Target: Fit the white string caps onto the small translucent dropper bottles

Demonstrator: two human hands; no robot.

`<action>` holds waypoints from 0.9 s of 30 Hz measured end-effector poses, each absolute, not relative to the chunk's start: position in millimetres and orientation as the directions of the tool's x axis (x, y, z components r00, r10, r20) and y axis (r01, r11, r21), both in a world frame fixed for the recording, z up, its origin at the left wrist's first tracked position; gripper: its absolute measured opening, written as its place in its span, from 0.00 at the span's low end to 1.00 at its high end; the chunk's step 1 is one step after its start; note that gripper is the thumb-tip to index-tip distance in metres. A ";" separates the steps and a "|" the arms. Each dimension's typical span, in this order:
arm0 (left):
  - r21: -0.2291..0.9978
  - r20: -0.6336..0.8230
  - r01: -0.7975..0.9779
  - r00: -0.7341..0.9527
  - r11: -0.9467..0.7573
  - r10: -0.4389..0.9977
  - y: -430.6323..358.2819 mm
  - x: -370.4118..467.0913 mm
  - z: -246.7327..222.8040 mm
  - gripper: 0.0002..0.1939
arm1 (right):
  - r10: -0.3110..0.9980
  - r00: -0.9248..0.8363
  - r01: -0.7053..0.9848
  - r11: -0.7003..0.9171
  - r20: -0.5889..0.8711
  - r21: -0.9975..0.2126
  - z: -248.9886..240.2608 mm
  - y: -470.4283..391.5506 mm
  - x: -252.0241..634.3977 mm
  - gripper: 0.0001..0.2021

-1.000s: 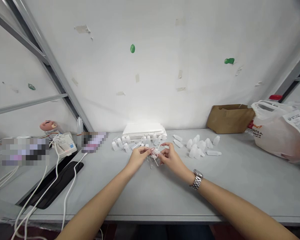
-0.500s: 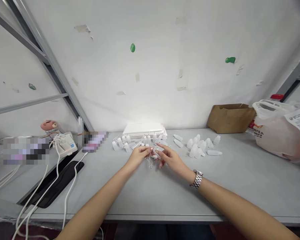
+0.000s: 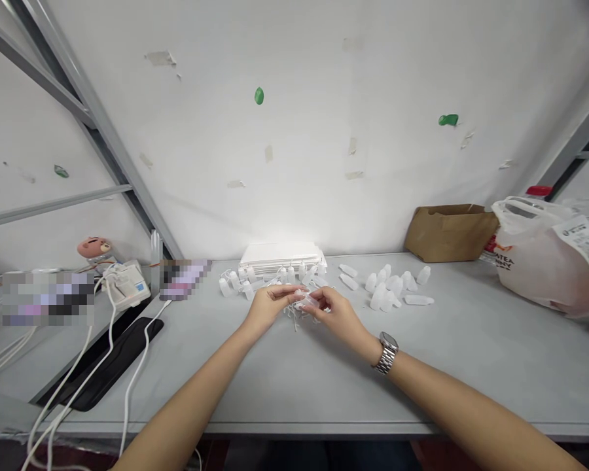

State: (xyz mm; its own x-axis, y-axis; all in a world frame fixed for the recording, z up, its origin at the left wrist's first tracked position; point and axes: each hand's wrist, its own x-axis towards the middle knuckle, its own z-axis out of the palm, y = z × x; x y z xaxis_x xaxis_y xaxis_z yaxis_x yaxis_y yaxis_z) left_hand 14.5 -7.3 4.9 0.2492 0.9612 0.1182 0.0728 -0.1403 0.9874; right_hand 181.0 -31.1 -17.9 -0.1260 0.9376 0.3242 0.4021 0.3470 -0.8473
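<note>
Both hands meet over the middle of the grey table point(image 3: 275, 366). My right hand point(image 3: 334, 312) is closed on a small translucent plastic piece point(image 3: 310, 300). The fingers of my left hand point(image 3: 269, 307) pinch at the other end of that piece; what exactly they grip is too small to tell. Thin white strings point(image 3: 294, 319) lie just below the fingertips. Several small translucent bottles point(image 3: 248, 290) with strings stand behind and left of my hands. More translucent pieces point(image 3: 383, 296) without visible strings lie to the right.
A white stack point(image 3: 282, 254) sits against the wall. At the right are a brown box point(image 3: 449, 235) and a plastic bag point(image 3: 544, 261). Cables, a white power strip point(image 3: 127, 288) and a black tray-like object point(image 3: 110, 366) are at the left. Another person's fingertips show at the left edge.
My right fingers have drawn closer together around the translucent piece, which now lies more sideways. My left hand remains nearly in place. The whole view has shifted slightly.
</note>
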 end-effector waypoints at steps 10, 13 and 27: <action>0.985 0.150 0.038 0.306 -0.170 0.940 -10.2 17.0 4.9 0.14 | 0.955 -0.203 0.176 0.252 0.216 -0.951 -14.9 -32.1 178.7 0.12; 0.981 0.175 0.031 0.300 -0.193 0.938 -11.6 18.0 5.1 0.14 | 0.957 -0.197 0.174 0.247 0.212 -0.953 -15.4 -31.8 177.9 0.12; 0.954 0.177 0.160 0.385 -0.255 0.906 -1.9 9.5 3.5 0.18 | 0.952 -0.114 0.350 0.305 0.283 -0.886 -18.3 -27.9 180.3 0.09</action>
State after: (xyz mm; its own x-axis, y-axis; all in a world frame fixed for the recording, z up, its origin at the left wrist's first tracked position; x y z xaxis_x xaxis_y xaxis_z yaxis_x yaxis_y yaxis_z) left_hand 9.5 -1.9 3.5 0.3848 0.9059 0.1770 0.1605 -0.2545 0.9537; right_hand 180.3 -27.9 -18.3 -0.1143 0.9522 0.2832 0.3502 0.3053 -0.8855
